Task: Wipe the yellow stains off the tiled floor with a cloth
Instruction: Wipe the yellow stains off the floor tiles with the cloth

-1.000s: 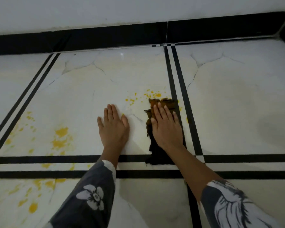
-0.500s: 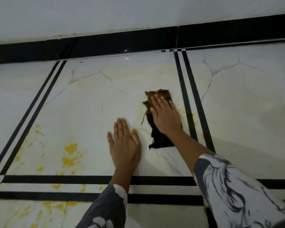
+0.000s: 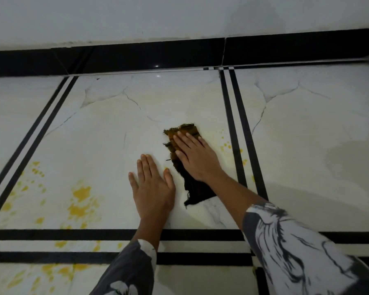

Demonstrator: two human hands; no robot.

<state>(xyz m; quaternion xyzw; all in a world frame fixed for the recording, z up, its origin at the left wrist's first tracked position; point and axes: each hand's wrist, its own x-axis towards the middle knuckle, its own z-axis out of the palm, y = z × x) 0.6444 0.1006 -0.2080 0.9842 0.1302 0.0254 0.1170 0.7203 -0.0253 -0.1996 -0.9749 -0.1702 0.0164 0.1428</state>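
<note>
White wall [image 3: 179,15] w/ black skirting [image 3: 136,58] at far edge.

I'm looking down at a glossy marble-look tiled floor [image 3: 107,133], pale cream with thin grey veins, split by paired black border stripes [image 3: 235,124] running away from me and across the near edge. Up top, a black skirting band [image 3: 149,58] meets a plain white wall [image 3: 179,15]. Light is dim, with one small glint on the skirting.
</note>
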